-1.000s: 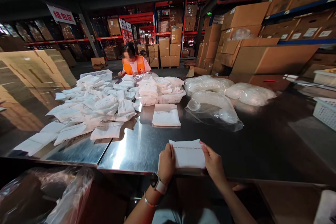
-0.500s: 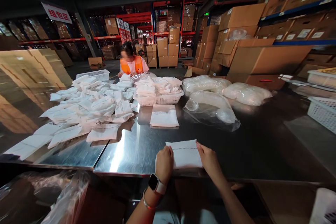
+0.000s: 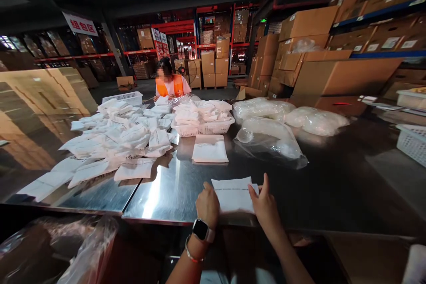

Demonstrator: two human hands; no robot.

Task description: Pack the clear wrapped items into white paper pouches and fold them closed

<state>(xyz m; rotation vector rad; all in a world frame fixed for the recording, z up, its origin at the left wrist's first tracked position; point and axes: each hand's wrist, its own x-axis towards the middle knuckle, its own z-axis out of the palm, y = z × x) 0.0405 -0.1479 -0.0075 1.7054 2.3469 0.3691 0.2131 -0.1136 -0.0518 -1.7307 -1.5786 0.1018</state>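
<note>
A flat white pouch (image 3: 234, 195) lay at the near edge of the steel table (image 3: 333, 186), held between both hands. The left hand (image 3: 207, 204) was curled over its left edge, knuckles up; the fingertips were tucked under and could not be seen. The right hand (image 3: 265, 204) pinched the right edge, thumb raised at the pouch's top corner, the other fingers hidden beneath. A faint line of print crossed the pouch near its top, too small to read. A watch (image 3: 202, 230) and a thin bracelet sat on the left wrist.

Just beyond lay a small stack of pouches (image 3: 210, 149), and behind it a white basket (image 3: 203, 127) heaped with more. A loose spread of white pouches (image 3: 113, 142) covered the table's left half. Clear plastic bags (image 3: 269, 137) lay to the right, their contents hard to make out. A person in an orange vest (image 3: 170, 84) stood at the far end, hands hidden behind the pile. Another basket (image 3: 412, 140) was cut off at the right edge.
</note>
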